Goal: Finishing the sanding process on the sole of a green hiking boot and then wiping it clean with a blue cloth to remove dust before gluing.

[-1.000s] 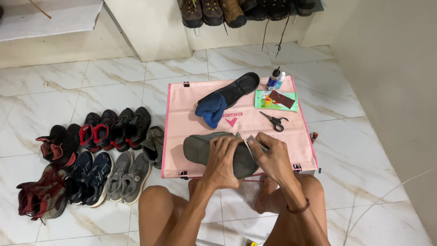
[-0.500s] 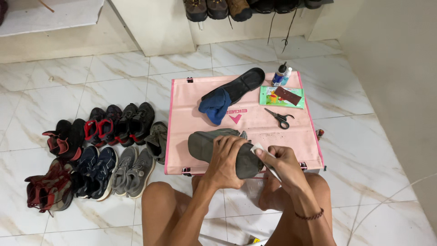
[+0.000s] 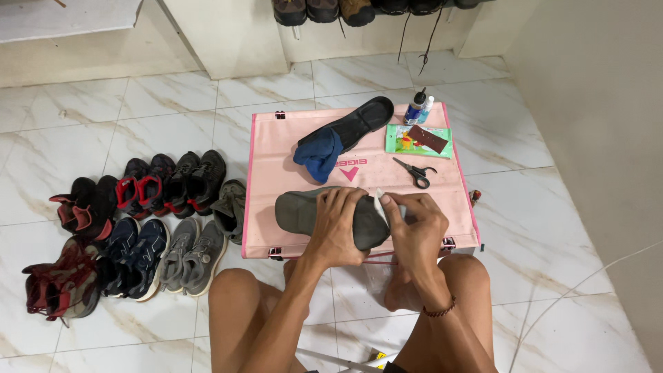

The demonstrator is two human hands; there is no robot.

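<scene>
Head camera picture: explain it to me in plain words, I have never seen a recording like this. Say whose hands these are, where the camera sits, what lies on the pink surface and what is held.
The camera is worn on a person's head and looks down, so the two bare hands and knees are that person's own. They sit on a tiled floor at a low pink table. The left hand grips a grey shoe lying on its side, sole toward the camera. The right hand presses a small white piece, perhaps cloth or paper, against the shoe. Farther back on the table lie a black insole, a blue cloth, scissors, two small bottles and a green packet. Rows of shoes stand on the floor to the left.
</scene>
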